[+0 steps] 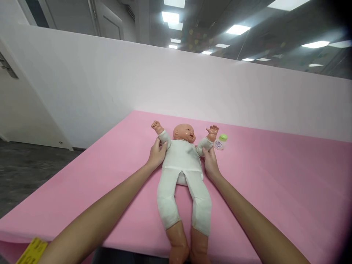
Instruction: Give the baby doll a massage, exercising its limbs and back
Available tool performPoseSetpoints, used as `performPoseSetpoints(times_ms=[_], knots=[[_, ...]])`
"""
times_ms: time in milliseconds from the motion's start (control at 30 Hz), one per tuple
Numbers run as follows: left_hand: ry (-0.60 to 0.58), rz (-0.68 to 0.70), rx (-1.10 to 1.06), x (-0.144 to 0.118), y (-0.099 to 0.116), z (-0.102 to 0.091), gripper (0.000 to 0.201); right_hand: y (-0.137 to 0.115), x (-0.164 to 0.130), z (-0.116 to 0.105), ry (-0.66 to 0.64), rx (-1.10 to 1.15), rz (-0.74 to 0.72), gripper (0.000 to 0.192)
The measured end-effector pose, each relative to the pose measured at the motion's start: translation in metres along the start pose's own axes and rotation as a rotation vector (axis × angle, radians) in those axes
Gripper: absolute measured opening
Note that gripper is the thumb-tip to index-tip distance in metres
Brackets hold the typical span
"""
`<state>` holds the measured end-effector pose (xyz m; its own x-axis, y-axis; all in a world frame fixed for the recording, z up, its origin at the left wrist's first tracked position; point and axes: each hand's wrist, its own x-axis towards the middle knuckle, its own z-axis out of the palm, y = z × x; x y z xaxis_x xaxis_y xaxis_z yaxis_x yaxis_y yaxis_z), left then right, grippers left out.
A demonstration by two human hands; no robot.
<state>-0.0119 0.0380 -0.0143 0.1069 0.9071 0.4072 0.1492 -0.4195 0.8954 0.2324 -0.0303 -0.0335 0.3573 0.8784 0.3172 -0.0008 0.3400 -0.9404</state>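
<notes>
Baby doll point(183, 161), lying face-up mid pink worktop point(275, 183), is being gripped at both upper arms, left hand point(157, 154) and right hand point(209, 161) each clamped on a sleeve; cloth torso judged soft and light, limbs hard plastic, so arms or torso are being favoured as hold points.

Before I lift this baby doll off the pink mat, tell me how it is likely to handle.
The doll will probably flop in the middle: its white suit sags and creases like a stuffed cloth body. Head, hands and feet look like hard plastic, so those ends may swing. The left hand and right hand grip its upper arms, leaving the legs likely to dangle.
</notes>
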Motion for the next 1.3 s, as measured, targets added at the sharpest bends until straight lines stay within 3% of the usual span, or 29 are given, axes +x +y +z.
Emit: performPoseSetpoints(times_ms=[200,333,667,800,967,1300], knots=[[-0.084,0.096,0.067,0.001,0.000,0.000,0.030,-0.010,-0.002,0.004,-0.054,-0.081,-0.032,0.025],[-0.169,0.142,0.086,0.000,0.002,0.000,0.043,-0.014,-0.002,0.004,-0.109,-0.155,-0.101,0.028],[-0.121,0.097,0.002,-0.003,0.005,0.002,0.041,-0.016,-0.003,0.005,-0.115,-0.138,-0.079,0.029],[-0.052,0.019,-0.093,0.000,0.003,0.002,0.031,-0.010,-0.002,0.003,-0.044,-0.094,-0.060,0.031],[-0.058,-0.014,-0.135,0.003,0.002,0.000,0.023,-0.003,0.003,-0.001,0.002,0.032,0.011,0.032],[0.008,-0.013,0.113,0.004,-0.002,-0.003,0.035,0.005,0.014,-0.009,0.200,0.136,0.154,0.041]])
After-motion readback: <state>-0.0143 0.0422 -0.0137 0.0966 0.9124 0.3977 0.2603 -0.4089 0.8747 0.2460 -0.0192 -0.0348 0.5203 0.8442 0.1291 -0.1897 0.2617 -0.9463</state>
